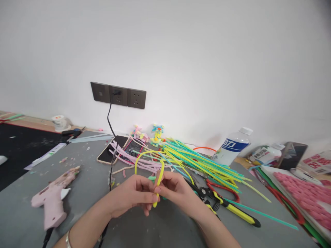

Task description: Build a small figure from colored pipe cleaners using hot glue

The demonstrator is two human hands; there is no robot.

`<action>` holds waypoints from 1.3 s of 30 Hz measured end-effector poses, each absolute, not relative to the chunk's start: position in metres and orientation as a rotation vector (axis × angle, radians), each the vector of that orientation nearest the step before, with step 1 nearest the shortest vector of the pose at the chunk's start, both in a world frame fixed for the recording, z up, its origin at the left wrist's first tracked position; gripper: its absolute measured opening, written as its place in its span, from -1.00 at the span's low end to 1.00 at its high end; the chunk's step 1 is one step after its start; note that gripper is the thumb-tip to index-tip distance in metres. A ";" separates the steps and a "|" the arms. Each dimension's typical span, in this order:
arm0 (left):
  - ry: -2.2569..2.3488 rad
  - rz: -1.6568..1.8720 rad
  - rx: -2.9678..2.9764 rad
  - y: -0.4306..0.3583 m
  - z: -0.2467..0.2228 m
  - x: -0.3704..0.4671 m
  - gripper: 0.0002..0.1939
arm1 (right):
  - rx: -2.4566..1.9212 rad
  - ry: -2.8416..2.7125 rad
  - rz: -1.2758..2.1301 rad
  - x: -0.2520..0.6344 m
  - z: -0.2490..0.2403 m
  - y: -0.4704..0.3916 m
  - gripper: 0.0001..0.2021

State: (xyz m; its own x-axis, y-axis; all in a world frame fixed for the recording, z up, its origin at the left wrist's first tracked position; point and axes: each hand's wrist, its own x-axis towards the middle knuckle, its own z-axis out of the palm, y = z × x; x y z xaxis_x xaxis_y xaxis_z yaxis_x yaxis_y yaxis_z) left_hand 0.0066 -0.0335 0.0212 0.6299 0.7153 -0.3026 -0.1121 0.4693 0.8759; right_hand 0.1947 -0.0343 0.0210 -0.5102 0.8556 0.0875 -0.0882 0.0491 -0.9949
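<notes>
Both hands meet at the middle of the view, above the grey mat. A bent yellow pipe cleaner [162, 168] runs between them; one end pokes out below the fingertips and an arc of it curves up and to the left. My left hand [137, 195] pinches it with thumb and fingers. My right hand [173, 189] is closed on the same yellow piece, its thumb against it. Bits of green show behind the fingers, partly hidden. Just beyond the hands lie pink pipe cleaners [134, 159] and a bundle of yellow and green ones [204, 165].
A pink glue gun [53, 199] lies at left. Pliers [232, 208] and red-handled scissors [234, 193] lie right of the hands. Behind stand a bottle [231, 148] and small figures [157, 134]. A black cable [111, 165] crosses the grey mat [88, 193] beside two phones.
</notes>
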 end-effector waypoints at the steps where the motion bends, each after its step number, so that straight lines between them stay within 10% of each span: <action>1: 0.738 0.573 0.949 -0.033 0.021 0.007 -0.66 | -0.794 -1.554 1.575 0.194 0.022 -0.035 -0.69; 20: 0.746 0.536 1.011 -0.031 0.021 0.003 -0.66 | -0.707 -1.595 1.616 0.195 0.029 -0.036 -0.71; 39: 0.738 0.827 0.825 -0.027 0.022 0.009 -0.66 | -0.690 -1.691 0.720 0.185 0.026 -0.043 -0.92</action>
